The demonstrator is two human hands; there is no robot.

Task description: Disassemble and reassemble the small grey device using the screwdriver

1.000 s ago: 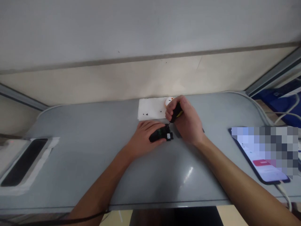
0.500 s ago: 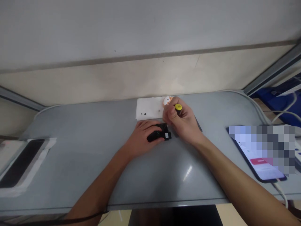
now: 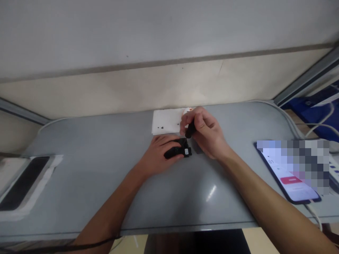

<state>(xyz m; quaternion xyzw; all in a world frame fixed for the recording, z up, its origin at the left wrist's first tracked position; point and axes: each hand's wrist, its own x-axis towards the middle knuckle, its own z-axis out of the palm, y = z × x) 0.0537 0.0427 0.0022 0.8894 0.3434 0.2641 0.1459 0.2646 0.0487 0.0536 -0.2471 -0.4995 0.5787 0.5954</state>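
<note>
a black device (image 3: pixel 174 151) is lying on the grey table (image 3: pixel 92 158), the left hand (image 3: pixel 153 155) clasping it, apparently for steadiness; the right hand (image 3: pixel 210 137) is gripping a black screwdriver (image 3: pixel 190 130); white paper (image 3: pixel 168 118) is seemingly corralling tiny parts (image 3: pixel 162 127).

One left hand (image 3: pixel 156 155), one right hand (image 3: pixel 208 133); two total. One black device (image 3: pixel 172 152), one white label (image 3: pixel 186 151). One black tool handle (image 3: pixel 190 130). One white paper (image 3: pixel 167 118), three dark bits (image 3: pixel 162 127) visible. One white-orange round item (image 3: pixel 186 112). One lit phone (image 3: pixel 299 192). One dark slab (image 3: pixel 25 183). One gray table (image 3: pixel 92 169).
</note>
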